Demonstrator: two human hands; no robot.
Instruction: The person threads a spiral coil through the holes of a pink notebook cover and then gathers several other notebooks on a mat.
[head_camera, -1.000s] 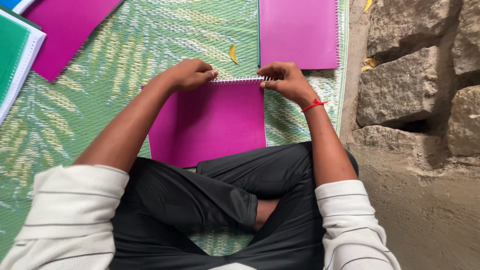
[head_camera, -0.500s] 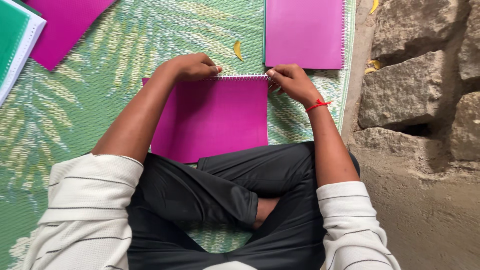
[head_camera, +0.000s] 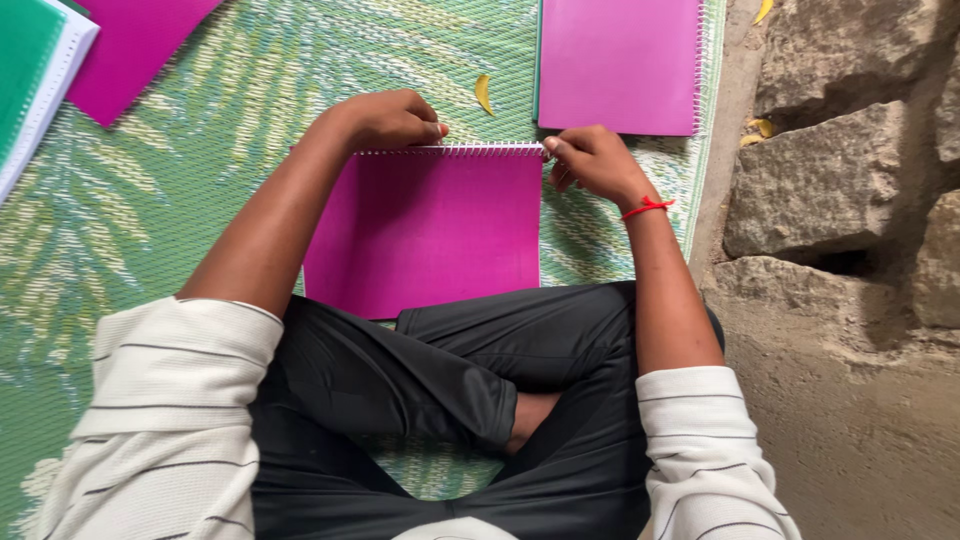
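A magenta notebook (head_camera: 430, 230) with a white spiral coil (head_camera: 455, 149) along its far edge lies on the green leaf-patterned mat (head_camera: 150, 190) in front of my crossed legs. My left hand (head_camera: 390, 118) rests curled on the coil's left part, fingers pressed onto it. My right hand (head_camera: 590, 160), a red thread on its wrist, pinches the coil's right end at the notebook's corner.
A second magenta spiral notebook (head_camera: 620, 62) lies just beyond. Another magenta cover (head_camera: 135, 50) and a green-and-white stack (head_camera: 30, 70) sit at the far left. A yellow leaf (head_camera: 484, 92) lies on the mat. Rough stones (head_camera: 840, 170) and bare ground border the right.
The view has shifted slightly. My hands stay on the coil, the right one still working at its right end; the notebook has not moved on the mat.
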